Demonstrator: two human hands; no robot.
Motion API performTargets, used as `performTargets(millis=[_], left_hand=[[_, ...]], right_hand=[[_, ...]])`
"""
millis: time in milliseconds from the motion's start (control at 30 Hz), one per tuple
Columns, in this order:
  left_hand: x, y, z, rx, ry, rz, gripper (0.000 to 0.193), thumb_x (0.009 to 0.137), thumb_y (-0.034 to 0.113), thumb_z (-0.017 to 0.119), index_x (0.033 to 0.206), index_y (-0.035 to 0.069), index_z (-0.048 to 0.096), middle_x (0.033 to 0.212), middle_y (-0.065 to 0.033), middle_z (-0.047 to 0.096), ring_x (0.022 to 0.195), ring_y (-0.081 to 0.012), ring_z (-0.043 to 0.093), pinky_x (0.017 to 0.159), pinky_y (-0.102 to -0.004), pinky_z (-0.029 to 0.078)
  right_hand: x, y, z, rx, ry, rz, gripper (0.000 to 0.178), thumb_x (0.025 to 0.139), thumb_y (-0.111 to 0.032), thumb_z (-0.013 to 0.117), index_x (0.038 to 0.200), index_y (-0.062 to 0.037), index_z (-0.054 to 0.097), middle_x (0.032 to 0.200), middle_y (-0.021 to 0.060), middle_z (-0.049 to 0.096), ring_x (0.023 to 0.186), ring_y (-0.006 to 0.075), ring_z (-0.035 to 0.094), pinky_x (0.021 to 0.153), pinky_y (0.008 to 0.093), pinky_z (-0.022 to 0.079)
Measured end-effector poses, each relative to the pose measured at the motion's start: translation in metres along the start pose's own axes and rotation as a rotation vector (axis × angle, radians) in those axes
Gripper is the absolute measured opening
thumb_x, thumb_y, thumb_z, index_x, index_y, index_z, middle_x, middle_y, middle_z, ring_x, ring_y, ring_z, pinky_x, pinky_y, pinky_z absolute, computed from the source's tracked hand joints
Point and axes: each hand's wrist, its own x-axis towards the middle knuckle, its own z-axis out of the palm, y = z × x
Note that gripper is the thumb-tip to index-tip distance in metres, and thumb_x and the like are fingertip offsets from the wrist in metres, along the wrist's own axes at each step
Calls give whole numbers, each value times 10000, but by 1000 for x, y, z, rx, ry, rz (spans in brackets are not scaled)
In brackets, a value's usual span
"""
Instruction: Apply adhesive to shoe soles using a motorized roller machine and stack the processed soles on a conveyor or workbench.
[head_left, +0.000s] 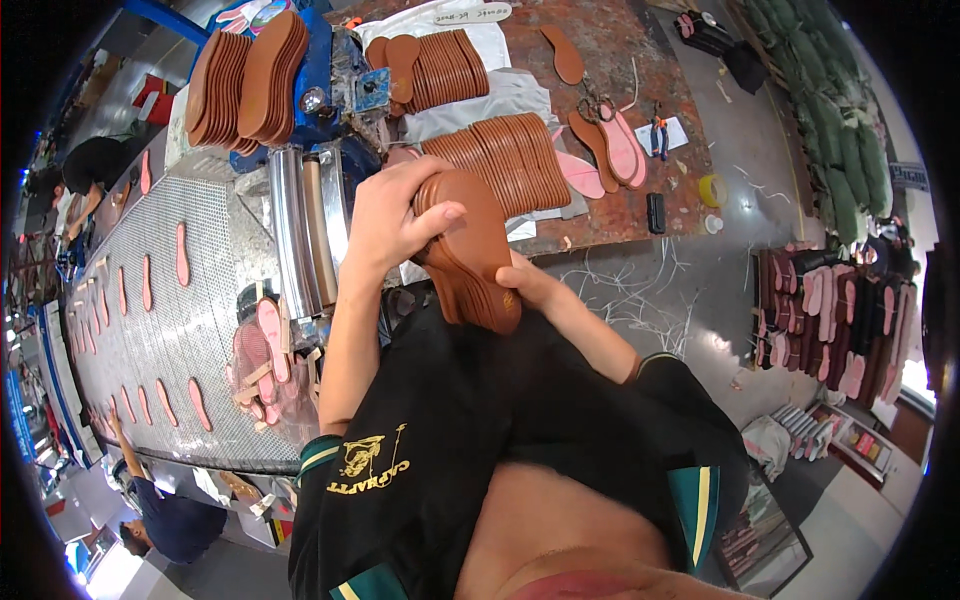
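A thick stack of brown shoe insoles [468,225] is held in front of my chest, its top insole facing up. My left hand [395,215] clasps the stack's upper left end, thumb across the top face and fingers around the far edge. Lower down, my right hand [535,283] grips the right side, thumb against the edge and its other fingers hidden beneath. Just beyond my hands, a long row of brown insoles [510,160] stands on edge on the worktable [640,80]. Another row of brown insoles [450,70] sits farther back.
Scissors [597,108], pliers [659,135], pink insoles [625,150] and a yellow tape roll [711,190] lie on the table. Left are metal rollers [300,235], stacked insoles [272,75] on a blue machine, and a mesh conveyor [215,330] carrying pink insoles. A person [180,520] works beside it.
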Motion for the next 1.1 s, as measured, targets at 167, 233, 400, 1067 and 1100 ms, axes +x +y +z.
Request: performTargets(millis=[167, 233, 400, 1067, 1100], left_hand=[[-2, 20, 6, -25, 46, 192, 528, 641, 478, 706, 961, 64, 635, 920, -126, 659, 853, -328, 624, 783, -393, 475], [0, 44, 13, -50, 136, 365, 559, 515, 385, 770, 959, 71, 640, 922, -86, 664, 862, -308, 626, 825, -421, 457], [-5, 84, 4, -16, 52, 431, 506, 621, 418, 699, 975, 59, 658, 999, -96, 664, 1018, -309, 606, 932, -445, 400], [-6, 37, -43, 447, 379, 331, 837, 534, 169, 826, 1272, -10, 475, 1189, -185, 552, 1087, -357, 532, 935, -429, 420], [-5, 39, -44, 446, 448, 300, 858, 521, 168, 840, 1282, -9, 487, 1208, -179, 553, 1108, -342, 530, 946, -420, 420]], right_hand=[[6, 3, 14, -135, 221, -215, 962, 713, -506, 748, 1395, -3, 292, 1346, 106, 435, 1238, 204, 426, 1039, 352, 340], [11, -4, 0, -321, 296, -311, 883, 667, -439, 802, 1322, -10, 395, 1277, 99, 497, 1178, 200, 478, 1004, 351, 376], [22, -48, -18, -805, 467, -412, 873, 620, -350, 820, 1306, 6, 414, 1223, 156, 535, 1195, 230, 486, 991, 354, 392], [23, -188, 37, -755, 462, -933, 553, 899, -312, 578, 1332, -18, 401, 1214, 118, 497, 1140, 202, 471, 983, 314, 344], [22, -186, 43, -859, 443, -949, 542, 945, -275, 508, 1377, -1, 330, 1242, 112, 461, 1160, 179, 435, 1002, 304, 323]])
